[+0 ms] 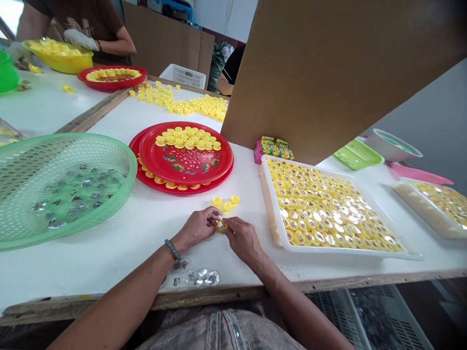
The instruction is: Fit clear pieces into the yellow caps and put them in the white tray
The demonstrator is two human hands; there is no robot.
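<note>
A small yellow plastic cup [221, 225] is pinched between the fingertips of the left hand [199, 226] and the right hand [245, 239], both of which are closed on it above the white tabletop [244, 182]. A dark print can be made out on its face; finer detail is too small to be told. A green bead bracelet [172, 250] is worn on the left wrist. Just beyond the fingers, a few loose yellow cups [226, 208] are set close together. Near the table's front edge, clear printed discs [202, 277] are spread, some overlapping. More such discs are held in the green perforated basket [124, 167] at the left. Yellow cups are grouped on the far half of the upper red tray [164, 163], which is stacked over the lower red tray [146, 185]. To the right, the white rectangular tray [272, 214] is filled with rows of yellow cups with shiny, printed tops.
</note>
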